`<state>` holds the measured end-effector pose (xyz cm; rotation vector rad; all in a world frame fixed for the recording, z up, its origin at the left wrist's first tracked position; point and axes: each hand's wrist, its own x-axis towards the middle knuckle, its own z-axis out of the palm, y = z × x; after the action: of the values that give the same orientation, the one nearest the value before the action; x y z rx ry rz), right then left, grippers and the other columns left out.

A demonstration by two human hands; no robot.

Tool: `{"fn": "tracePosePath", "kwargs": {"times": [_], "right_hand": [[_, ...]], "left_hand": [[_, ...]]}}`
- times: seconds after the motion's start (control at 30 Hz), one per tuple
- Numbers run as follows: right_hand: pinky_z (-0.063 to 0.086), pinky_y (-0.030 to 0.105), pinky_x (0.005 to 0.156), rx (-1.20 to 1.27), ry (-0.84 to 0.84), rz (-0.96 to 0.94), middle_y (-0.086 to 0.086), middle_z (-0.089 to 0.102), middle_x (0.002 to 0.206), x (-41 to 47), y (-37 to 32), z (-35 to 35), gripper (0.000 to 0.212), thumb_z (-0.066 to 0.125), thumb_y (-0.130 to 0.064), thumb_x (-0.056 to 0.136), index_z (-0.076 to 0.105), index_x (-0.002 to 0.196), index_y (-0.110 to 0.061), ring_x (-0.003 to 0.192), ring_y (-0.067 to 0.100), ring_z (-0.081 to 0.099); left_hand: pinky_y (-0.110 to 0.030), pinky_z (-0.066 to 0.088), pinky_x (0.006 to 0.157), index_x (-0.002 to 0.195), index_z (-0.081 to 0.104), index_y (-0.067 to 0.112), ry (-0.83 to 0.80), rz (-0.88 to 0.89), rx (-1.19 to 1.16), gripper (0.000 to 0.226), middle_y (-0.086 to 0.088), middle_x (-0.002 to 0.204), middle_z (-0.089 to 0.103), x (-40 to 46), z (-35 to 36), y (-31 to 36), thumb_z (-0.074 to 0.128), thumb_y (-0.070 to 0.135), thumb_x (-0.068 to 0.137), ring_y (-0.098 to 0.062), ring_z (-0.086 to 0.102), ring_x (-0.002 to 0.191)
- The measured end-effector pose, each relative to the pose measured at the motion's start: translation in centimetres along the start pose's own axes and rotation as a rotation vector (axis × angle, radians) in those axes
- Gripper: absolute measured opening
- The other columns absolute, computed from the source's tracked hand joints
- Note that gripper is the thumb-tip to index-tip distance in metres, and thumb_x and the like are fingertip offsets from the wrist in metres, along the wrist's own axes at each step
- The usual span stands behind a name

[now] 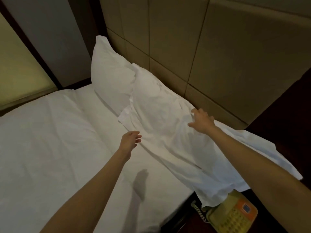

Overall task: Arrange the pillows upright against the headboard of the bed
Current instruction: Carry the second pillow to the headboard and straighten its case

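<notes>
Two white pillows lie along the padded tan headboard (218,56). The far pillow (109,73) stands upright in the corner, leaning on the headboard. The near pillow (161,115) lies slanted and partly flat, its loose case trailing toward the bed's near edge. My right hand (201,121) hovers with fingers spread at the near pillow's upper edge, close to the headboard; whether it touches is unclear. Open and holding nothing, my left hand (130,139) is at the pillow's lower edge over the white bed sheet (50,140).
A yellow telephone (234,216) with an orange panel sits on a dark nightstand at the bottom right, partly under the pillowcase's loose end. A dark wooden frame and a pale panel (21,64) border the bed on the far left.
</notes>
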<state>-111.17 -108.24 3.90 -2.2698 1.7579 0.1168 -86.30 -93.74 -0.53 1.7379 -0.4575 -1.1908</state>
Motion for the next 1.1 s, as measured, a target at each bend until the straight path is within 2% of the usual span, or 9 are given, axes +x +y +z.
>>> {"fn": "tracePosePath", "kwargs": {"times": [0.1, 0.2, 0.5, 0.6, 0.67, 0.77, 0.87, 1.0, 1.1], "right_hand": [[0.035, 0.05, 0.099, -0.009, 0.059, -0.009, 0.013, 0.05, 0.13, 0.3, -0.9, 1.1, 0.04, 0.057, -0.029, 0.089, 0.047, 0.125, -0.013, 0.119, 0.037, 0.045], [0.038, 0.044, 0.093, 0.089, 0.171, -0.018, 0.012, 0.057, 0.12, 0.7, -1.7, 1.5, 0.029, 0.054, -0.022, 0.089, 0.054, 0.116, -0.01, 0.11, 0.033, 0.05], [0.055, 0.037, 0.078, 0.491, 0.25, -0.088, 0.01, 0.069, 0.096, 1.4, -7.5, 0.0, 0.019, 0.052, -0.009, 0.089, 0.067, 0.101, -0.011, 0.086, 0.024, 0.064], [0.053, 0.033, 0.072, 0.554, 0.282, -0.11, 0.007, 0.068, 0.092, 2.8, -10.5, -1.3, 0.016, 0.053, -0.009, 0.089, 0.068, 0.096, -0.012, 0.083, 0.021, 0.063], [0.049, 0.025, 0.067, 0.576, 0.308, -0.121, 0.006, 0.068, 0.09, 4.0, -12.2, -2.0, 0.015, 0.055, -0.009, 0.089, 0.068, 0.095, -0.012, 0.082, 0.019, 0.063], [0.049, 0.023, 0.065, 0.608, 0.303, -0.124, 0.006, 0.067, 0.092, 6.2, -14.4, -2.8, 0.014, 0.056, -0.009, 0.089, 0.067, 0.097, -0.011, 0.083, 0.019, 0.062], [0.055, 0.034, 0.073, 0.609, 0.279, -0.143, 0.009, 0.067, 0.099, 9.6, -16.9, -3.6, 0.016, 0.054, -0.009, 0.091, 0.065, 0.102, -0.011, 0.086, 0.021, 0.063], [0.046, 0.019, 0.068, 0.67, 0.311, -0.204, 0.005, 0.061, 0.114, 15.3, -21.6, -4.5, 0.023, 0.055, -0.006, 0.089, 0.06, 0.111, -0.013, 0.093, 0.015, 0.056], [0.043, 0.022, 0.077, 0.693, 0.305, -0.27, 0.007, 0.054, 0.125, 20.2, -25.4, -4.8, 0.033, 0.06, -0.008, 0.088, 0.054, 0.12, -0.013, 0.099, 0.013, 0.052]], "left_hand": [[-0.024, 0.044, 0.068, 0.1, 0.065, 0.012, 0.0, 0.045, 0.043, 0.021, -0.003, 0.092, 0.067, 0.5, -1.0, 0.7, 0.046, 0.014, 0.092, -0.015, 0.063, 0.078], [-0.023, 0.044, 0.069, 0.1, 0.066, 0.01, -0.018, 0.103, 0.101, 0.025, -0.003, 0.087, 0.067, 1.0, -2.1, 1.7, 0.042, 0.012, 0.092, -0.015, 0.062, 0.075], [-0.024, 0.043, 0.069, 0.101, 0.065, 0.008, -0.148, 0.196, 0.229, 0.026, -0.003, 0.081, 0.066, 4.7, -6.4, 7.3, 0.041, 0.012, 0.094, -0.015, 0.061, 0.072], [-0.024, 0.043, 0.069, 0.099, 0.065, 0.008, -0.124, 0.238, 0.239, 0.026, -0.003, 0.08, 0.065, 7.1, -8.3, 9.8, 0.04, 0.01, 0.093, -0.015, 0.06, 0.07], [-0.025, 0.044, 0.07, 0.098, 0.065, 0.008, -0.104, 0.258, 0.25, 0.027, -0.003, 0.079, 0.065, 8.8, -9.4, 11.3, 0.039, 0.009, 0.093, -0.016, 0.059, 0.071], [-0.024, 0.045, 0.067, 0.099, 0.064, 0.007, -0.079, 0.279, 0.27, 0.028, -0.005, 0.081, 0.065, 11.4, -10.7, 12.9, 0.037, 0.008, 0.093, -0.018, 0.059, 0.073], [-0.023, 0.044, 0.065, 0.099, 0.065, 0.008, -0.034, 0.272, 0.232, 0.029, -0.006, 0.084, 0.066, 14.1, -12.1, 14.2, 0.037, 0.008, 0.094, -0.018, 0.06, 0.075], [-0.021, 0.046, 0.064, 0.098, 0.067, 0.01, 0.087, 0.118, -0.016, 0.025, -0.004, 0.084, 0.066, 17.5, -14.4, 15.3, 0.042, 0.011, 0.094, -0.014, 0.062, 0.074], [-0.021, 0.046, 0.066, 0.102, 0.066, 0.008, 0.163, 0.061, -0.114, 0.025, -0.005, 0.088, 0.065, 20.1, -16.0, 15.8, 0.043, 0.011, 0.094, -0.016, 0.061, 0.079]]}}
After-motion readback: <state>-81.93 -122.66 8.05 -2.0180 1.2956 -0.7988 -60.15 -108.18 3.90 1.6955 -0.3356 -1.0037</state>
